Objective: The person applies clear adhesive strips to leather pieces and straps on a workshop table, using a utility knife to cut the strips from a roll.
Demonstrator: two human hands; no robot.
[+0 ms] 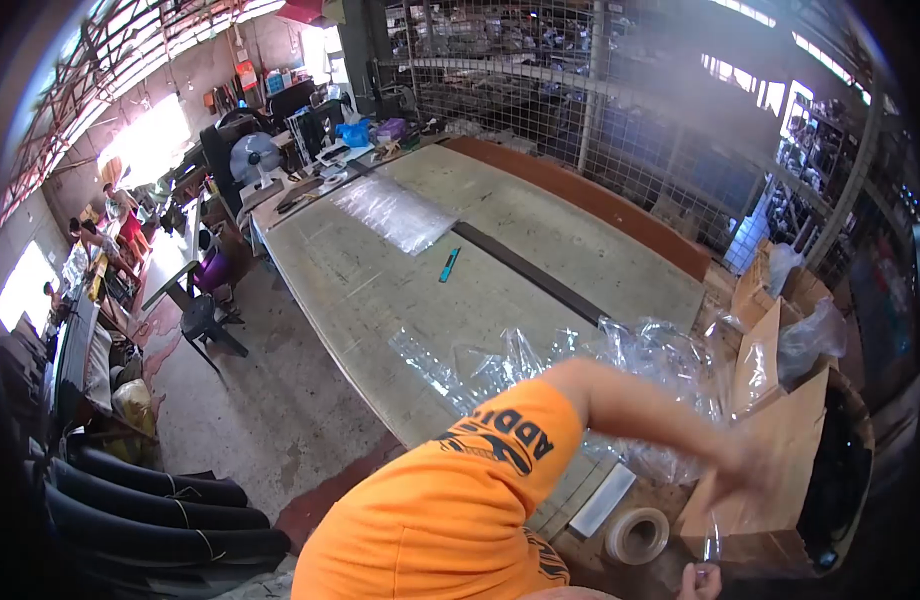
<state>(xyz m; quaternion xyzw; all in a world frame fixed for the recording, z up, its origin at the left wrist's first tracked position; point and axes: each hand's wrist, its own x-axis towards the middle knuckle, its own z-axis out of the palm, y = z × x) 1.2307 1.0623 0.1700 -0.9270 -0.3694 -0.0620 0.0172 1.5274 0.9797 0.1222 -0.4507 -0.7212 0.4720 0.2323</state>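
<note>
My left arm, in an orange sleeve, reaches across to the right. My left hand (pixel 745 478) is smeared by motion over an open cardboard box (pixel 770 450), so its fingers cannot be made out. At the bottom edge my right hand (pixel 700 580) is closed on the lower end of a clear plastic strip (pixel 713 538). Crumpled clear plastic (pixel 660 365) lies on the table beyond my forearm. Left of the box are a roll of clear tape (pixel 637 535) and a white rectangular block (pixel 602 499).
The large worktable (pixel 380 310) bears a teal cutter (pixel 449 264), a dark strip (pixel 530 272), flat plastic sheets (pixel 395 213) and a brown strip (pixel 580 200). A stool (pixel 205 318) and dark rolls (pixel 170 515) are at left. Several people are in the far left background.
</note>
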